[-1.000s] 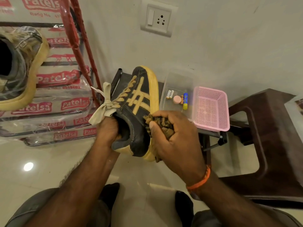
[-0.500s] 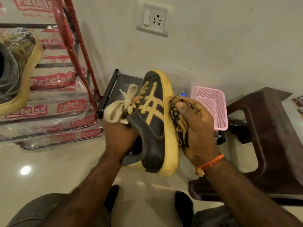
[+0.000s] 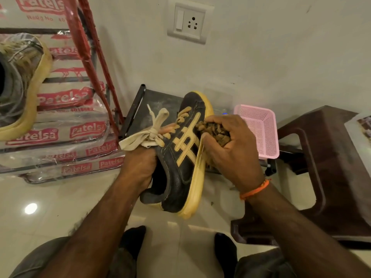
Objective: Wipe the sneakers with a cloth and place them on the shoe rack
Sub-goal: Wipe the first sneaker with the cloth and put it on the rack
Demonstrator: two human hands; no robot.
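Observation:
A black sneaker (image 3: 180, 167) with yellow stripes, a yellow sole and cream laces is held in front of me, toe pointing away. My left hand (image 3: 138, 167) grips it from inside at the opening. My right hand (image 3: 230, 149) is closed on a bunched brown cloth (image 3: 214, 131), pressed against the sneaker's side near the sole. The second sneaker (image 3: 22, 85) sits on the shoe rack (image 3: 90, 57), a red-framed rack wrapped in printed plastic, at the left.
A pink mesh basket (image 3: 261, 129) rests on a low dark stand (image 3: 146, 101) against the wall. A brown plastic stool (image 3: 331, 167) stands at the right. A wall socket (image 3: 188, 23) is above. My knees and dark-socked feet are below on the glossy floor.
My right hand has slid the cloth from the sneaker's heel end up to its side near the toe. The sneaker has tilted a little to the right.

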